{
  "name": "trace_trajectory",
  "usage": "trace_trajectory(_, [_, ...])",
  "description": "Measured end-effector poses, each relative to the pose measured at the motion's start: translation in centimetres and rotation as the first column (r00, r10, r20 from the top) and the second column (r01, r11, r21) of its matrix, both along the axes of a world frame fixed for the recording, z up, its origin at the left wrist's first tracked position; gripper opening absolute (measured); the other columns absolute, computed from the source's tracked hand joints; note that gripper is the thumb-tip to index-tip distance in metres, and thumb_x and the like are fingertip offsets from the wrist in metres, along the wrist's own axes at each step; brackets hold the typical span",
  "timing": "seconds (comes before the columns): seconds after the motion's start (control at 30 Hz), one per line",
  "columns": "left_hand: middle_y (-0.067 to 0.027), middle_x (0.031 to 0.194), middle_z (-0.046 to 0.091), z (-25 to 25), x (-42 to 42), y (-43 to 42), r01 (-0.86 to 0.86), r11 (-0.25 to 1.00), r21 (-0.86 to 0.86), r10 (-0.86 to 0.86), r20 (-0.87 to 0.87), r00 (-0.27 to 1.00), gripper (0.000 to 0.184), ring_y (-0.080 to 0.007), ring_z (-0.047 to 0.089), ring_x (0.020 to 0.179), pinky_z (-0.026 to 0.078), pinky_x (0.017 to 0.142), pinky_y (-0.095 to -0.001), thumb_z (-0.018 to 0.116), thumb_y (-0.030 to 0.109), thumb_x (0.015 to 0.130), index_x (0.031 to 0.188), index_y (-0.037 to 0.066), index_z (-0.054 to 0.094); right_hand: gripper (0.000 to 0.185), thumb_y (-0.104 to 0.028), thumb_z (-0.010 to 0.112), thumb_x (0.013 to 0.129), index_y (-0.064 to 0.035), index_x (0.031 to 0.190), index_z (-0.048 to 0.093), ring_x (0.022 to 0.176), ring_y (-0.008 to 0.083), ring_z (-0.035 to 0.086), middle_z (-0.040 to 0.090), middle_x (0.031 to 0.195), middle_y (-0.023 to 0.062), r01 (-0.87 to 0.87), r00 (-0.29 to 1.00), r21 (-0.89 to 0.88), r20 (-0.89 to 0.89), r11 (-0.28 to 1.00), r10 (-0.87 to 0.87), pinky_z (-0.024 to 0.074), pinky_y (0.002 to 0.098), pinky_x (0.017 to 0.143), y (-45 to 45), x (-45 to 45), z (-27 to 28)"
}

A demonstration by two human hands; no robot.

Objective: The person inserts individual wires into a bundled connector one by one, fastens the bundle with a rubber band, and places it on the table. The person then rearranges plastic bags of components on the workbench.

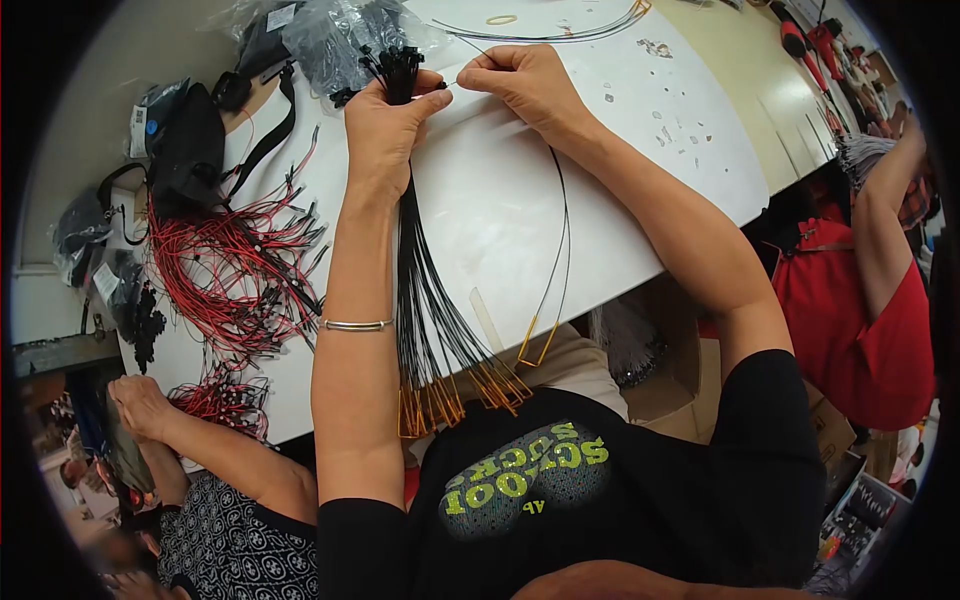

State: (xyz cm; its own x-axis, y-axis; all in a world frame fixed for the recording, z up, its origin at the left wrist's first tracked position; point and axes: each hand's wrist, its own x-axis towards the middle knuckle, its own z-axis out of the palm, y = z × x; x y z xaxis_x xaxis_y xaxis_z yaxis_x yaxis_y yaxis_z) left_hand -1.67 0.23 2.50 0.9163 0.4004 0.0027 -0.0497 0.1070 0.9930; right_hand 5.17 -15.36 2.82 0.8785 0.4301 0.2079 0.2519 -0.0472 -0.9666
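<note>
My left hand [388,112] is closed around a thick bundle of black wires [420,270] with small black connectors [395,68] at its top end. The bundle hangs along my left forearm, its orange-tipped ends over my lap. Between left thumb and forefinger sits another small black connector [441,87]. My right hand [515,85] pinches a thin black wire close to that connector. A wire [567,215] drops from the right hand to orange ends [538,345] at the table edge. Whether the wire enters the connector is too small to tell.
Red and black wires [225,270] lie heaped on the white table [620,200] at left. Behind are a clear plastic bag [345,50], a black pouch [188,150] and more orange-tipped wires [590,32]. Co-workers' arms [235,450] are at left and right [890,200].
</note>
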Motion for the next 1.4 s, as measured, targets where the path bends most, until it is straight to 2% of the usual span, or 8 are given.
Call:
trace_trajectory(0.1, [-0.0011,0.074,0.067,0.1,0.0,-0.1,-0.012,0.999,0.044,0.012,0.001,1.0,0.019,-0.0039,0.047,0.055,0.034,0.048,-0.0156,0.075,-0.002,0.071,0.089,0.004,0.071,0.012,-0.014,0.07,0.077,-0.0027,0.074,0.071,0.053,0.0059,0.041,0.055,0.059,-0.0014,0.004,1.0,-0.032,0.029,0.999,-0.003,0.0349,0.0174,0.049,0.0,0.1,-0.2])
trace_trajectory(0.23, [-0.0019,0.075,0.066,0.3,-0.2,-0.2,-0.031,0.992,0.121,0.027,0.031,0.999,0.019,-0.0047,0.049,0.057,0.035,0.05,-0.0161,0.075,-0.002,0.07,0.088,0.003,0.071,0.013,-0.017,0.071,0.081,-0.0043,0.079,0.072,0.053,0.0035,0.039,0.055,0.062,-0.0033,-0.01,0.978,-0.047,0.206,0.999,0.019,0.0317,0.0156,0.049,0.0,0.1,-0.6])
trace_trajectory(0.43, [-0.0028,0.075,0.067,0.6,-0.4,0.1,0.019,0.999,0.034,-0.017,-0.058,0.998,0.019,-0.0055,0.052,0.058,0.037,0.051,-0.0164,0.075,-0.003,0.069,0.087,0.003,0.07,0.013,-0.017,0.071,0.082,-0.0039,0.081,0.071,0.054,0.0036,0.039,0.054,0.062,-0.003,-0.043,0.977,-0.038,0.207,0.998,0.05,0.0318,0.0156,0.049,-0.3,0.1,-0.8])
trace_trajectory(0.77, [-0.0024,0.074,0.067,0.0,-0.3,0.1,0.041,0.996,0.08,-0.037,-0.04,0.998,0.019,-0.006,0.053,0.058,0.038,0.052,-0.0157,0.076,-0.003,0.068,0.085,0.002,0.07,0.012,-0.016,0.068,0.084,-0.0041,0.083,0.071,0.055,0.0039,0.039,0.055,0.063,-0.0025,-0.117,0.965,-0.102,0.222,0.988,0.137,0.0321,0.0157,0.05,-0.2,0.3,-1.0])
trace_trajectory(0.93, [-0.0016,0.074,0.066,0.0,-0.2,-0.3,0.033,0.991,0.128,-0.032,-0.009,0.999,0.019,-0.0058,0.052,0.058,0.037,0.051,-0.0151,0.076,-0.003,0.068,0.085,0.002,0.07,0.015,-0.018,0.068,0.085,-0.0038,0.088,0.073,0.055,0.004,0.041,0.055,0.063,-0.0021,-0.151,0.972,-0.123,0.162,0.981,0.17,0.0328,0.0153,0.051,-0.4,0.2,-0.3])
trace_trajectory(1.1, [-0.0013,0.073,0.066,0.1,-0.3,-0.3,0.021,1.0,-0.008,-0.021,-0.022,1.0,0.018,-0.0061,0.053,0.058,0.038,0.051,-0.0156,0.076,-0.003,0.068,0.085,0.001,0.069,0.018,-0.019,0.069,0.086,-0.0053,0.096,0.074,0.055,0.0035,0.041,0.057,0.064,-0.0015,-0.109,0.991,-0.014,0.08,0.994,0.11,0.0334,0.0148,0.05,-0.6,0.2,0.6])
trace_trajectory(1.23, [0.0003,0.065,0.061,0.3,-0.1,-0.2,0.002,0.996,-0.086,-0.005,-0.031,1.0,0.016,-0.0022,0.036,0.046,0.024,0.042,-0.0152,0.077,-0.002,0.072,0.086,0.001,0.07,0.018,-0.018,0.071,0.085,-0.0067,0.099,0.074,0.054,0.0031,0.042,0.06,0.065,-0.0012,-0.146,0.987,0.148,0.082,0.978,0.135,0.0337,0.0147,0.049,-0.9,1.1,-0.4])
trace_trajectory(1.4, [-0.0023,0.07,0.064,-0.3,0.0,0.8,0.095,0.981,-0.168,-0.1,-0.02,0.995,0.017,-0.004,0.043,0.049,0.029,0.044,-0.0146,0.075,-0.004,0.07,0.086,0.0,0.069,0.014,-0.014,0.072,0.083,-0.0059,0.093,0.075,0.055,0.0033,0.043,0.061,0.066,-0.0008,-0.124,0.976,-0.066,0.173,0.99,0.134,0.0338,0.015,0.049,-1.5,1.1,0.3])
